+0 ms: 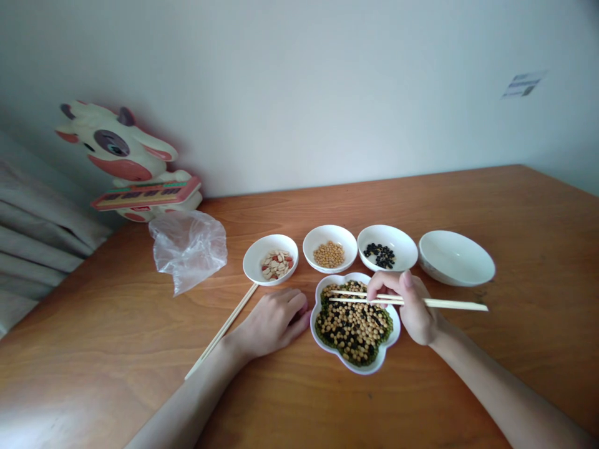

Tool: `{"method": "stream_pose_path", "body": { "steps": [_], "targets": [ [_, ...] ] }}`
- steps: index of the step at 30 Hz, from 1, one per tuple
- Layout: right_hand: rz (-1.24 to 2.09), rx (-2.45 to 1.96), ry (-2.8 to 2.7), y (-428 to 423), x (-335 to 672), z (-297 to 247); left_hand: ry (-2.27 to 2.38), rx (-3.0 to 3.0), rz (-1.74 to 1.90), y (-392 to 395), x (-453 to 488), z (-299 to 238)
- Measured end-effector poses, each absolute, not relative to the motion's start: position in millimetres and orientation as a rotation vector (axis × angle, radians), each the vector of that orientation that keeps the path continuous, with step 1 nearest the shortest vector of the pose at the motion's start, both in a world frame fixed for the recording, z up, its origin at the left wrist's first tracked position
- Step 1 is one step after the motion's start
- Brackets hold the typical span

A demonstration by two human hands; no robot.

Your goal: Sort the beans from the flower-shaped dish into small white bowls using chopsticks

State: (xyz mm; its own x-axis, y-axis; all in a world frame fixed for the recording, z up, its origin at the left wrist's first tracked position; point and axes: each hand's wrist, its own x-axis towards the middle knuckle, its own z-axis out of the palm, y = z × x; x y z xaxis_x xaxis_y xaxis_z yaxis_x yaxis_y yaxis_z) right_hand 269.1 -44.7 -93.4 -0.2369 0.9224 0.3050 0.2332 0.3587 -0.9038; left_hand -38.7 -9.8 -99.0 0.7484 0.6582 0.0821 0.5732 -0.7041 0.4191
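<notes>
A white flower-shaped dish [394, 324] holds a mix of yellow soybeans, black beans and small green beans. My right hand [412, 305] is closed on a pair of chopsticks [449, 304], their tips over the beans at the dish's upper left. My left hand [274, 318] lies on the table with curled fingers, the tips at the dish's left rim. Behind the dish stand a bowl of pale flat seeds with reddish bits [251, 265], a bowl of soybeans [309, 246], a bowl of black beans [406, 249] and a white bowl with nothing visible inside [461, 255].
A second pair of chopsticks [224, 327] lies on the wooden table [369, 411], partly behind my left forearm. Further left are a crumpled clear plastic bag [191, 246] and a cow-shaped toy keyboard [135, 162] against the wall. A grey curtain [37, 237] hangs at the left edge.
</notes>
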Motion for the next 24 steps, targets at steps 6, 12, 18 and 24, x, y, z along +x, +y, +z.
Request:
{"method": "stream_pose_path", "body": {
  "steps": [6, 12, 18, 24],
  "targets": [
    [0.818, -1.053, -1.798, -48.5, 266.3, -92.9, 0.94, 2.586, 0.316, -8.7, -38.6, -98.9],
    [0.812, -1.044, -1.823, -47.4, 265.9, -94.9, 0.934, 2.585, 0.319, -8.9, -39.2, -99.1],
    [0.819, -1.026, -1.82, -47.6, 265.0, -93.7, 0.929, 2.591, 0.324, -8.4, -38.9, -98.9],
    [0.817, -1.03, -1.816, -48.7, 264.7, -94.1, 0.932, 2.593, 0.328, -9.1, -39.1, -99.4]
  ]
}}
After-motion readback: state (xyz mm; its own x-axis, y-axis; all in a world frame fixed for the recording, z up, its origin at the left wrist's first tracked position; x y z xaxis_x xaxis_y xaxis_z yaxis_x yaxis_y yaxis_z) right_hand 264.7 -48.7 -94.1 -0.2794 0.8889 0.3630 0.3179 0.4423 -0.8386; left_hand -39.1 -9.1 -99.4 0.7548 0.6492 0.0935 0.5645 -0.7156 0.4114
